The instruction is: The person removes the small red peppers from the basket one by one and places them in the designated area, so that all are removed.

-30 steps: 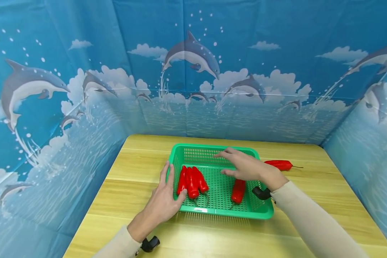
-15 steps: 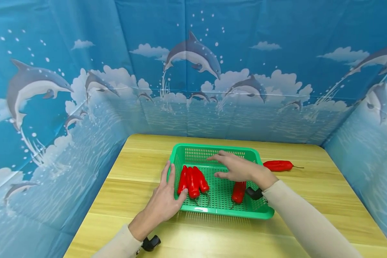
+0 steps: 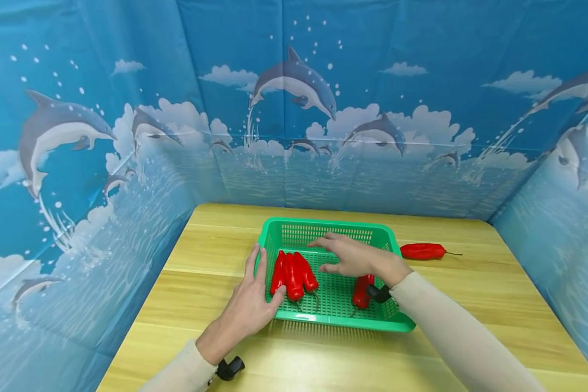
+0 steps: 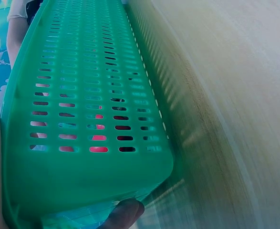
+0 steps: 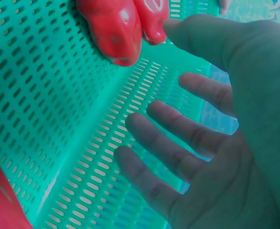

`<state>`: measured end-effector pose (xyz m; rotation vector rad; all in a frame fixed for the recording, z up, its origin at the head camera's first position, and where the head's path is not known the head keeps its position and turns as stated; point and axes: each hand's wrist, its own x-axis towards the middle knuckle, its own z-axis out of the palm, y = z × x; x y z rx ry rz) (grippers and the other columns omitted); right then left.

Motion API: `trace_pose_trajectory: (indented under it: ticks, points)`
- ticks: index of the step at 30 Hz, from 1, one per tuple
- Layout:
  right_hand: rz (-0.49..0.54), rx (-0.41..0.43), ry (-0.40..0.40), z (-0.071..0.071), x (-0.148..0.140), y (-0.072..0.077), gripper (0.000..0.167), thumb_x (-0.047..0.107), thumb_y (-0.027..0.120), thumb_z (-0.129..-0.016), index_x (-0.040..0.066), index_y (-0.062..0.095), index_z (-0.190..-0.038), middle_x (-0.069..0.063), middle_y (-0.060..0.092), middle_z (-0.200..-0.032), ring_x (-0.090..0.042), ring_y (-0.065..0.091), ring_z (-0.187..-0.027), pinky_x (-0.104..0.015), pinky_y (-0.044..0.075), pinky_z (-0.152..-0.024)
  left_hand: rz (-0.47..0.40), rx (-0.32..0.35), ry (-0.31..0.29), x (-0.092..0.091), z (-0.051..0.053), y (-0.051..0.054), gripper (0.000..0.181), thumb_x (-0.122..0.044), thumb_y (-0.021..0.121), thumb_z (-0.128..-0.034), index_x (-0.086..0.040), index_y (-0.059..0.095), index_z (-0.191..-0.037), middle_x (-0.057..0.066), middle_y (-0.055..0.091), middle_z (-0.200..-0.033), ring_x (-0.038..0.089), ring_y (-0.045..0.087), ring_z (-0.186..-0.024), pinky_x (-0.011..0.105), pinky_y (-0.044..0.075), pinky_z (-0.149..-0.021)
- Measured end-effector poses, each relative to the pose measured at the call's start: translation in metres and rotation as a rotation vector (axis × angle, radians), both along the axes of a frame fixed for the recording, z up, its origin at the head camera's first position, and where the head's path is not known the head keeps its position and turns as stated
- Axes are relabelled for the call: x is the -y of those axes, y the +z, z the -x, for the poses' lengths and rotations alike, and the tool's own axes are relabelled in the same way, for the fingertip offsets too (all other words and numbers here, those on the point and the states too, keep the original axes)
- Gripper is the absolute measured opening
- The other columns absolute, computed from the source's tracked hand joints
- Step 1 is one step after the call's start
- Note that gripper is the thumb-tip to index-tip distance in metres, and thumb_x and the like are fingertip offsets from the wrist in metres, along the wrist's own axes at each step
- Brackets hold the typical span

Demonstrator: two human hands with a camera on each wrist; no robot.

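Observation:
A green perforated basket holds three red peppers side by side at its left and one red pepper at its right. My left hand rests on the basket's left rim, thumb on the near side and fingers along the outside; in the left wrist view a fingertip touches the basket's end wall. Over the middle of the basket hovers my right hand, fingers spread and holding nothing. The right wrist view shows its straight fingers near the peppers.
Another red pepper lies on the wooden table just right of the basket, stem pointing right. Blue dolphin-print curtains hang behind the table and at both sides.
My right hand has moved left across the basket, away from the pepper on the table and toward the three peppers. My left hand stays on the rim.

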<state>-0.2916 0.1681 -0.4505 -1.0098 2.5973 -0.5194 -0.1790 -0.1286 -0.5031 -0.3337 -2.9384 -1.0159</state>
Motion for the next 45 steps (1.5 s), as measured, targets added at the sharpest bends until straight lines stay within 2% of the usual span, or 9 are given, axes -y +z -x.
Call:
trace_pose_trajectory:
  ticks: [3,8,17,25,32,37,45]
  points:
    - [0.002,0.037,0.001,0.001,0.001,-0.004,0.068,0.031,0.081,-0.113,0.016,0.056,-0.174,-0.018,0.056,-0.174,-0.043,0.059,-0.157,-0.066,0.054,-0.127,-0.002,0.005,-0.004,0.0,0.0,0.0,0.105,-0.044,0.069,-0.1117,-0.004,0.009,-0.188,0.006,-0.004,-0.2,0.012,0.051,-0.049,0.027,0.051,-0.047]
    - [0.024,0.092,0.003,0.001,0.003,-0.009,0.069,0.03,0.081,-0.113,0.013,0.054,-0.174,-0.019,0.058,-0.17,-0.042,0.069,-0.146,-0.064,0.058,-0.123,-0.004,0.011,-0.003,-0.001,0.001,0.0,0.104,-0.044,0.069,-0.1122,-0.005,0.009,-0.188,0.005,-0.005,-0.2,0.012,0.052,-0.049,0.028,0.051,-0.047]
    - [0.023,0.153,0.02,0.002,0.012,-0.015,0.072,0.034,0.08,-0.113,0.014,0.052,-0.176,-0.016,0.057,-0.171,-0.041,0.071,-0.143,-0.06,0.061,-0.12,-0.004,0.007,0.003,0.0,0.001,0.001,0.105,-0.043,0.07,-0.1112,-0.006,0.009,-0.188,0.005,-0.003,-0.2,0.012,0.053,-0.05,0.027,0.052,-0.048]
    - [-0.025,0.143,0.01,0.002,0.02,-0.021,0.076,0.041,0.083,-0.11,0.016,0.053,-0.175,-0.015,0.062,-0.163,-0.034,0.072,-0.135,-0.057,0.063,-0.115,-0.012,0.015,-0.003,0.0,0.0,0.001,0.105,-0.043,0.071,-0.1116,-0.005,0.01,-0.188,0.006,-0.004,-0.2,0.013,0.053,-0.05,0.027,0.052,-0.047]
    - [-0.079,0.135,0.012,0.002,0.03,-0.026,0.08,0.047,0.085,-0.107,0.015,0.054,-0.174,-0.014,0.06,-0.167,-0.03,0.064,-0.142,-0.057,0.061,-0.12,-0.012,0.011,-0.004,0.0,0.0,0.001,0.104,-0.043,0.07,-0.1115,-0.005,0.01,-0.188,0.005,-0.004,-0.2,0.012,0.052,-0.05,0.026,0.052,-0.047]
    - [-0.093,0.136,0.002,0.002,0.032,-0.026,0.082,0.044,0.087,-0.106,0.015,0.054,-0.174,-0.013,0.062,-0.163,-0.028,0.064,-0.139,-0.055,0.062,-0.119,-0.008,0.011,-0.006,0.0,-0.001,0.001,0.103,-0.043,0.07,-0.1117,-0.004,0.011,-0.187,0.005,-0.004,-0.2,0.012,0.052,-0.049,0.026,0.052,-0.047]
    - [-0.094,0.154,0.017,0.005,0.027,-0.025,0.077,0.032,0.087,-0.107,0.016,0.054,-0.175,-0.012,0.062,-0.162,-0.023,0.07,-0.123,-0.052,0.063,-0.115,0.002,0.004,-0.002,-0.001,-0.001,0.002,0.103,-0.043,0.071,-0.1122,-0.004,0.012,-0.187,0.006,-0.003,-0.2,0.012,0.052,-0.049,0.026,0.051,-0.046]
